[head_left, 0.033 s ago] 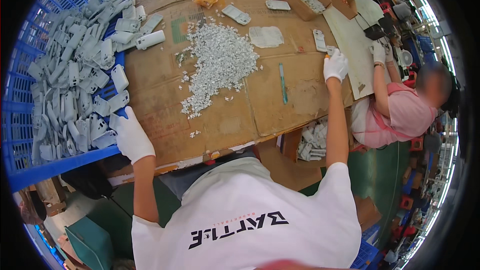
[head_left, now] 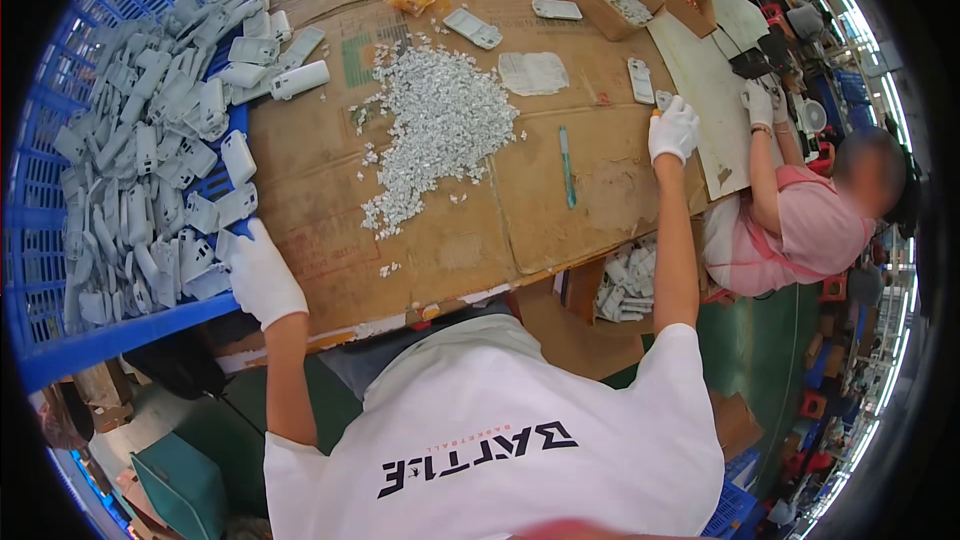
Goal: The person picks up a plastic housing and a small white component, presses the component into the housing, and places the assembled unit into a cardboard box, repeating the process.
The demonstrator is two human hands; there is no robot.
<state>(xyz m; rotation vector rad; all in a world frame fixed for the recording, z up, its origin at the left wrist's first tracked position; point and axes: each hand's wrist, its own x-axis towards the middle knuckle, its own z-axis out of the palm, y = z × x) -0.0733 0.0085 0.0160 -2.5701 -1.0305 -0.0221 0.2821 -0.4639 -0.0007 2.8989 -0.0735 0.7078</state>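
L hand (head_left: 265, 278) (gloved) @ blu crate (head_left: 120, 338) | R hand (head_left: 673, 131) nr wht casing (head_left: 639, 80)

The left forearm (head_left: 289, 375) is bare and extends forward, with the white-gloved left hand (head_left: 264, 278) angled outward to the left at the wrist, one digit standing out forward and the remaining fingertips not clearly visible. The right forearm (head_left: 676, 255), also bare, reaches farther forward, nearly straight; the white-gloved right hand (head_left: 674, 133) presents its back upward, fingers bent and bunched together.
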